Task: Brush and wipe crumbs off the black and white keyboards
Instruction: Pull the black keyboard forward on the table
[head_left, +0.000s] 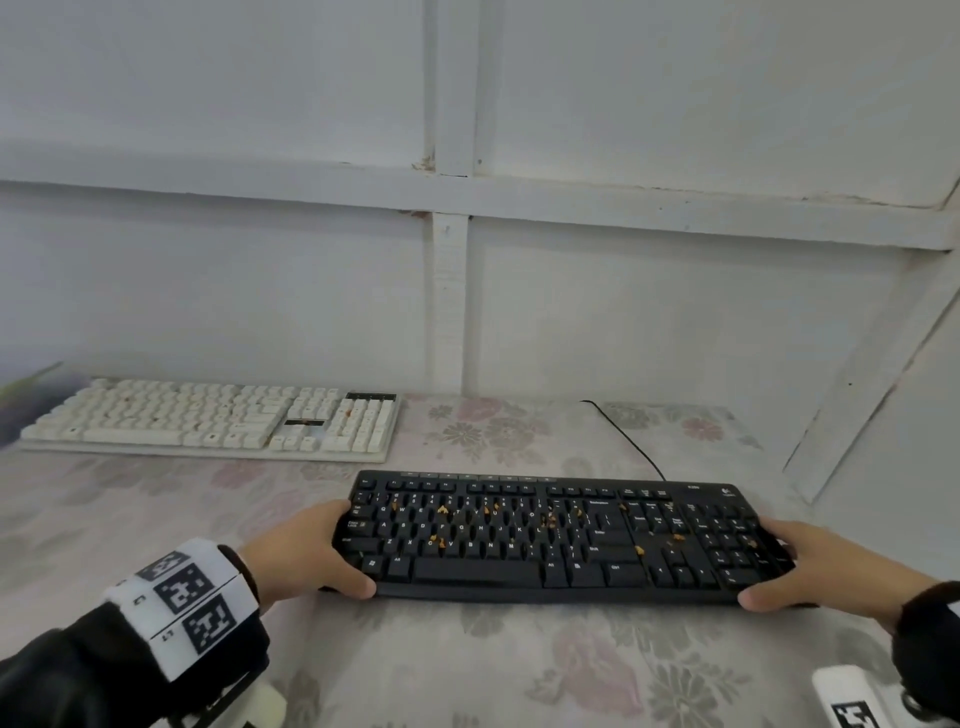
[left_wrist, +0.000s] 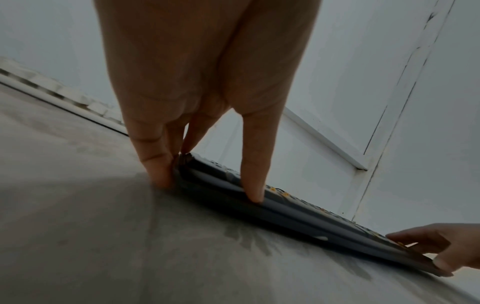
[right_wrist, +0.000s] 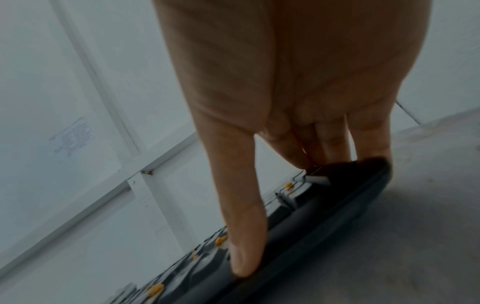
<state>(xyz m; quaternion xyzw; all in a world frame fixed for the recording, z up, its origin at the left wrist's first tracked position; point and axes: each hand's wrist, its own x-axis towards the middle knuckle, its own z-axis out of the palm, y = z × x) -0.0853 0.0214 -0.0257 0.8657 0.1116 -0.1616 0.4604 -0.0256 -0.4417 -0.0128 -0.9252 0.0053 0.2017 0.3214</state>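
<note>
- The left hand (head_left: 306, 551) has a grip on the left end of the black keyboard (head_left: 561, 540): the thumb lies along the front edge, and the other fingers (left_wrist: 155, 164) curl round the end toward the tabletop (head_left: 467, 665).
- The right hand (head_left: 826, 569) takes the opposite end the same way, thumb pressed on the front edge and fingers wrapped over the end by the number pad.
- Between the two grips, orange crumbs (head_left: 442, 511) are scattered over the keys, thickest across the letter rows, with a few more toward the right grip.
- From the wrist views I cannot quite tell whether the keyboard rests flat on the floral cloth or is lifted slightly; its underside looks close to the cloth.
- A black cable (head_left: 623, 436) runs from the keyboard's back edge, away from both grips, toward the white panelled wall (head_left: 675, 322).
- Beyond the left grip, well apart and close against the wall, lies the white keyboard (head_left: 208, 421), with small dark specks on its keys.
</note>
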